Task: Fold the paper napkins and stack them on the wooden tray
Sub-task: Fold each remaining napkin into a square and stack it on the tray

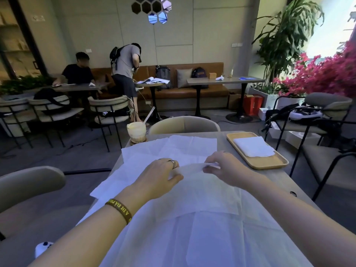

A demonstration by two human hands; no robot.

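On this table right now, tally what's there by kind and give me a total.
Wooden tray: 1
Folded napkin stack on the tray: 1
Drink glass with straw: 1
Napkin being folded, held by left hand and right hand: 1
Unfolded napkins spread beyond it: several overlapping, exact count unclear
Total: 4 items plus the loose sheets

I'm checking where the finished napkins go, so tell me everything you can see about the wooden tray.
The wooden tray is a light, pale wood rectangle with rounded corners and a low raised rim. It lies flat on the grey table, at the far right, beyond the right hand and untouched by either hand. A white folded napkin stack rests on its far half; the near end is bare.
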